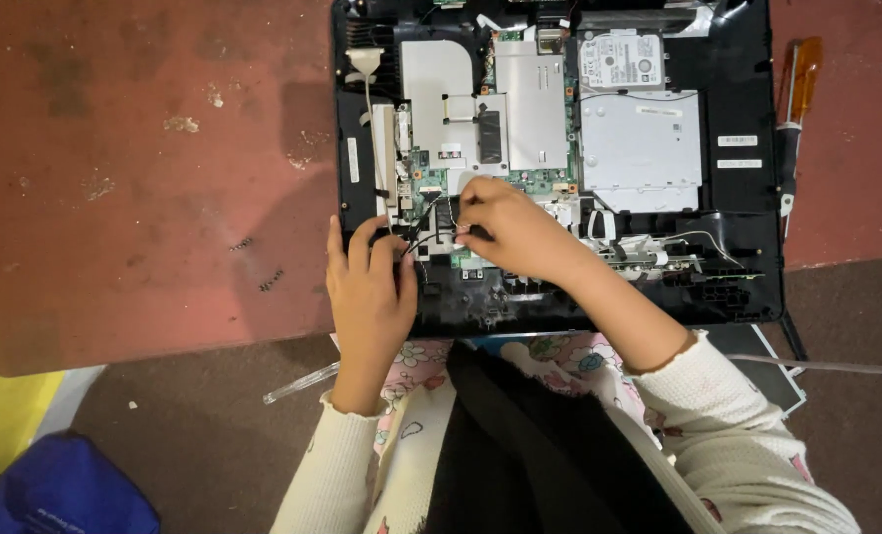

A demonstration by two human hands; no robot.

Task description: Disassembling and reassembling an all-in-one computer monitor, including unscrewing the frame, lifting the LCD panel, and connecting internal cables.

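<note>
Nearest me, my left hand (pixel 370 292) rested on the near edge of the opened computer chassis (pixel 747 198), its fingers curled loosely over thin black cables (pixel 416 240). Just beyond, my right hand (pixel 510 229) pinched a small connector (pixel 464 230) on the green circuit board (pixel 540 181). I judged I was unplugging wiring; next called for a gentle, straight pull. Far right lay a screwdriver (pixel 795 94); the red counter (pixel 144 168) left offered room.
</note>
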